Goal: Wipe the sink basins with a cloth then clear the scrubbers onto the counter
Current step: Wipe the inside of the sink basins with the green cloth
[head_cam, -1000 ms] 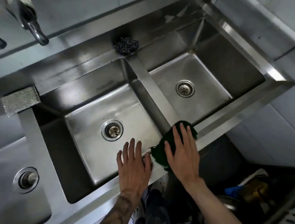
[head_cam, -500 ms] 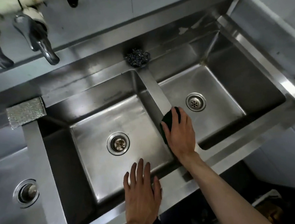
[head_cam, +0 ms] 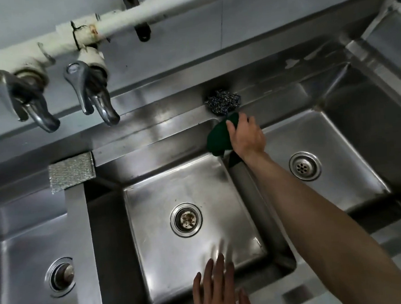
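Observation:
My right hand (head_cam: 246, 135) presses a dark green cloth (head_cam: 219, 138) onto the far end of the divider (head_cam: 251, 191) between the middle basin (head_cam: 186, 196) and the right basin (head_cam: 340, 154). Just beyond the cloth a steel wool scrubber (head_cam: 223, 101) sits on the back ledge. A flat silver scrubber pad (head_cam: 71, 171) lies on the ledge at the far end of the left divider. My left hand (head_cam: 219, 293) rests flat, fingers spread, on the front rim of the middle basin, holding nothing.
Two taps (head_cam: 92, 95) on a white pipe (head_cam: 158, 12) hang over the back ledge at the left. A third basin (head_cam: 35, 275) with its drain lies at the far left. A steel counter (head_cam: 393, 45) rises past the right basin.
My right hand has slid the green cloth along the divider from the front rim to the back ledge, up to the steel wool. My left hand stayed on the front rim.

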